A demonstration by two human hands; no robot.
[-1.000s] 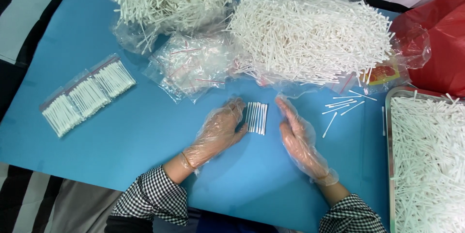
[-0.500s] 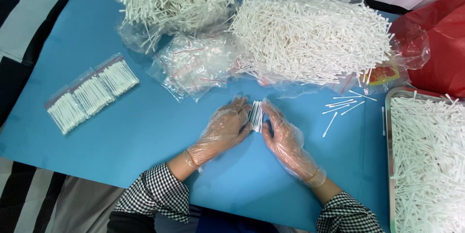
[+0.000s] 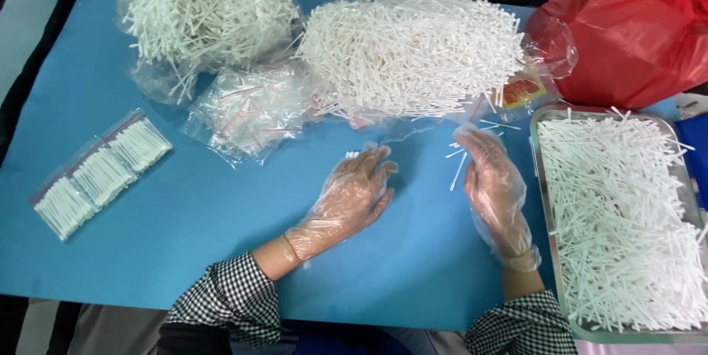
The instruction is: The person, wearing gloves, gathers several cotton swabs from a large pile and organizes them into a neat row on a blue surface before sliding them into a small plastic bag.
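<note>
Left hand: the left hand (image 3: 352,196), in a clear disposable glove, lies palm down on the blue mat (image 3: 206,237); its fingers are close together and cover a small bundle of white sticks (image 3: 352,154), whose ends just show beyond the fingertips. Whether it grips the bundle cannot be told.
Right hand: the right hand (image 3: 493,185), also gloved, is open with fingers loosely extended, holding nothing; its fingertips lie among a few loose sticks (image 3: 459,169) on the mat.
Stock: a large heap of sticks (image 3: 413,53) on clear plastic lies just beyond both hands; a second bagged heap (image 3: 206,12) lies far left.
Tray: a metal tray (image 3: 537,171) full of sticks stands right of the right hand.
Packed goods: a filled packet (image 3: 99,174) lies well to the left.
Bags: empty clear bags (image 3: 251,108); a red bag (image 3: 627,30).
</note>
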